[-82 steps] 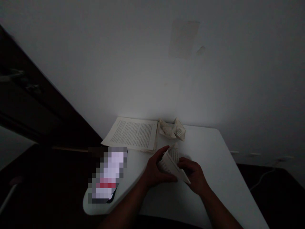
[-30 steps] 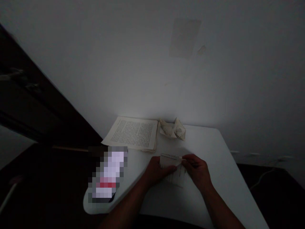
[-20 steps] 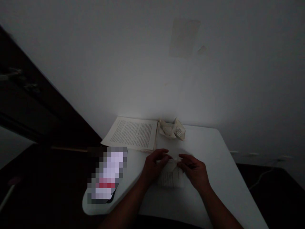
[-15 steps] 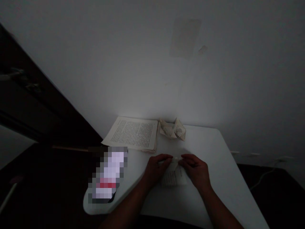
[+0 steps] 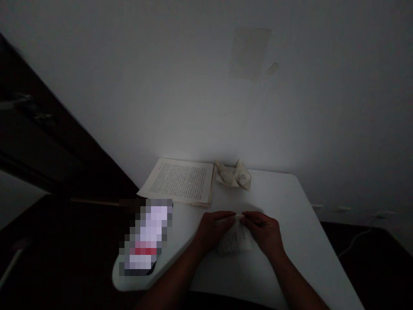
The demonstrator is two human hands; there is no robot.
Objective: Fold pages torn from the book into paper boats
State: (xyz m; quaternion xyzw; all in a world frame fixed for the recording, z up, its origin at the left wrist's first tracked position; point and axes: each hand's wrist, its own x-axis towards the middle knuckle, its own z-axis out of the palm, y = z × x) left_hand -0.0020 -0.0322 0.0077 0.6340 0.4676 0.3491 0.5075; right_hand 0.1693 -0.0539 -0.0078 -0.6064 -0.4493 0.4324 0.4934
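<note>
A printed sheet of paper hangs from my fingers just above the white table, its top edge pinched at two places. My left hand grips that edge between thumb and fingers. Close beside it, my right hand pinches the same edge from the other side, with only a small gap between the fingertips. Parts of the paper are hidden behind both hands. Beyond them, near the wall, sits a folded paper shape with raised pointed corners and print on it.
A stack of printed pages lies at the table's back left. Nearer on that side is a phone with a blurred, lit screen. The white table meets the wall at its back. A dark door stands left.
My hands have drawn slightly closer together along the paper's top edge. The folded paper shape, page stack and phone have not moved.
</note>
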